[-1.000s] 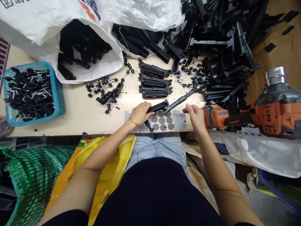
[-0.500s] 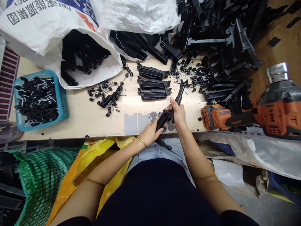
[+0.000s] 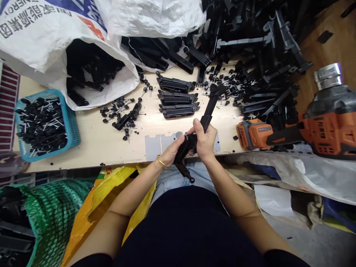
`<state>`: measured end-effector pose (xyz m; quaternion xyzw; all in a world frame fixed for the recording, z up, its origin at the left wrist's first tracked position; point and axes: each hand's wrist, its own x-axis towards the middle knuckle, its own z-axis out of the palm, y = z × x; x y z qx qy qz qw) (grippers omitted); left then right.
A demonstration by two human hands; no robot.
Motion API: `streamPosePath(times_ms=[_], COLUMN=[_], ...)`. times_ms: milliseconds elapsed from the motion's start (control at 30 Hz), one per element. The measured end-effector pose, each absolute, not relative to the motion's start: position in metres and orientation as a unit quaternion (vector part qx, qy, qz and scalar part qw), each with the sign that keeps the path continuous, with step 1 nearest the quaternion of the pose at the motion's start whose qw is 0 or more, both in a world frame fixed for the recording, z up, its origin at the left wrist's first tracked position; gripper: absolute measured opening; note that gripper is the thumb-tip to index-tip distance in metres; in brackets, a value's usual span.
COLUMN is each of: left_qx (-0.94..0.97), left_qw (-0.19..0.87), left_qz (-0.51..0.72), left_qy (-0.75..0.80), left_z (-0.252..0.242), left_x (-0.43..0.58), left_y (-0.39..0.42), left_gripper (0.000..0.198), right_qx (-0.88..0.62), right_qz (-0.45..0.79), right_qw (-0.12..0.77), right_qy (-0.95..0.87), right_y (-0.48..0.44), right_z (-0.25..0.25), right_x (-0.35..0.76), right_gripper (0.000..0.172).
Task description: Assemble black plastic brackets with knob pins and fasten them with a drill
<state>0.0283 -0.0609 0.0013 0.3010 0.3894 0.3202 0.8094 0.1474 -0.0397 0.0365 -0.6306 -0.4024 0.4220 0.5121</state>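
Both hands hold a black jointed plastic part (image 3: 210, 107) over the front edge of the bench. My right hand (image 3: 204, 142) is wrapped round its long upper arm, which points up and to the right. Around the lower section are the fingers of my left hand (image 3: 170, 151), with a gold bangle at the wrist. A thinner ball-ended piece hangs below, over my lap. Beyond the hands, several folded black parts (image 3: 178, 98) lie stacked on the bench (image 3: 150, 125). Some of the held part is hidden by my fingers.
A blue basket (image 3: 72, 122) of black knobs with metal pins stands at left. White sacks (image 3: 105, 92) of black parts lie behind. At right are an orange cordless tool (image 3: 319, 129) and a heap of black parts (image 3: 256, 55). Loose knobs (image 3: 118, 107) lie on the bench.
The held part's long arm has turned and its ball-ended piece has swung left and down. My left hand has moved slightly left. The whole view has shifted a little.
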Motion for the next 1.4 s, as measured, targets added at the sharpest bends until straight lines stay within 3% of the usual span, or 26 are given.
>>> streamPosePath(times_ms=[200,367,533,633,733,800,867,933,1033,1167,1267,1333,1400], left_qx=[0.337,0.321,0.267,0.343,0.561,0.712,0.772,0.752,0.715,0.744,0.803,0.836,0.840], left_qw=[0.793,0.784,0.820,0.793,0.675,0.509,0.330,0.231,0.216,0.233,0.281,0.326,0.392], left_qz=[0.307,0.314,0.304,0.302,0.282,0.255,0.236,0.233,0.230,0.191,0.144,0.111,0.106], left_qy=[0.404,0.429,0.406,0.402,0.386,0.411,0.489,0.571,0.624,0.597,0.506,0.428,0.360], left_z=[0.008,0.001,-0.011,-0.005,0.009,0.016,0.017,0.012,0.002,0.000,0.010,0.019,0.029], left_x=[0.034,0.036,0.037,0.026,0.014,0.016,0.027,0.041,0.045,0.012,-0.017,-0.030,-0.038], left_y=[-0.062,-0.060,-0.053,-0.044,-0.046,-0.056,-0.066,-0.069,-0.056,-0.039,-0.042,-0.051,-0.065], left_gripper=[0.074,0.074,0.087,0.094,0.104,0.115,0.109,0.097,0.084,0.053,0.045,0.041,0.034], right_qx=[-0.599,-0.641,-0.609,-0.622,-0.664,-0.682,-0.681,-0.669,-0.642,-0.648,-0.557,-0.463,-0.404], right_qz=[0.519,0.421,0.431,0.410,0.342,0.315,0.321,0.352,0.400,0.252,0.216,0.279,0.368], right_qw=[0.457,0.515,0.477,0.479,0.515,0.549,0.575,0.576,0.527,0.419,0.218,0.086,0.019], right_qy=[-0.405,-0.383,-0.464,-0.464,-0.420,-0.368,-0.321,-0.310,-0.387,-0.585,-0.772,-0.837,-0.837], right_y=[-0.026,-0.029,-0.024,-0.015,-0.004,0.003,0.006,0.002,-0.013,-0.033,-0.043,-0.052,-0.063], right_z=[0.029,0.030,0.037,0.036,0.027,0.019,0.012,0.009,0.014,0.035,0.049,0.056,0.065], right_x=[0.153,0.140,0.137,0.146,0.157,0.157,0.151,0.144,0.148,0.191,0.220,0.228,0.226], right_gripper=[0.055,0.054,0.049,0.049,0.051,0.055,0.057,0.057,0.050,0.052,0.037,0.032,0.034])
